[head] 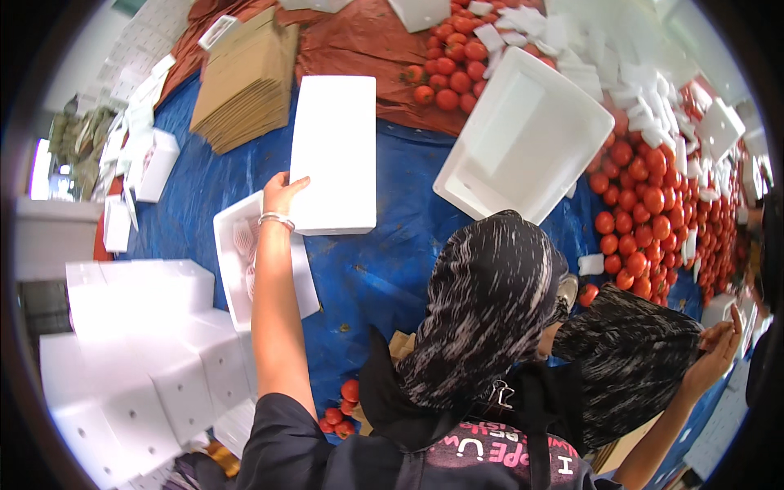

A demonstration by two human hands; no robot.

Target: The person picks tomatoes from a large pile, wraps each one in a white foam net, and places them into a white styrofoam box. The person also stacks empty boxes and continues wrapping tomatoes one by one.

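Observation:
My left hand (286,190) grips the left edge of a plain white foam box or lid (334,153), thumb on its top. A metal bracelet circles that wrist. Under my left forearm a white foam box (229,245) holds items in foam netting. My right hand (716,349) is raised at the far right, its fingers on the edge of a black-and-white patterned cloth (631,361) that stretches out from the head covering (490,294). To the upper right an open white foam box (530,128) lies tilted, with nothing seen inside.
Red tomatoes (637,202) and white foam pieces (649,110) heap up on the right; more tomatoes (453,73) lie at the top. Flattened cardboard (245,86) is stacked on the blue tarpaulin (392,275). White foam boxes (141,367) stand piled at lower left.

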